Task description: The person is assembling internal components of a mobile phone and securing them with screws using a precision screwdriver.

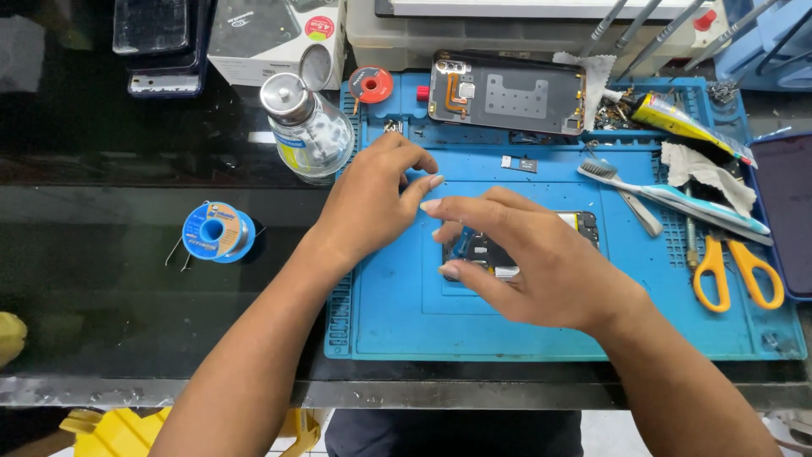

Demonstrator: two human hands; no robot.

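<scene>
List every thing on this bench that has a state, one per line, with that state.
Left hand: empty, fingers curled, resting on the blue mat.
Right hand: fingertips gripping the small circuit board on the mat.
Phone back: opened, insides facing up.
Glass dispenser bottle: upright, lid flipped open.
Scissors: lying closed.
Toothbrush: lying flat.
Solder spool: on its side, wire end loose.
</scene>
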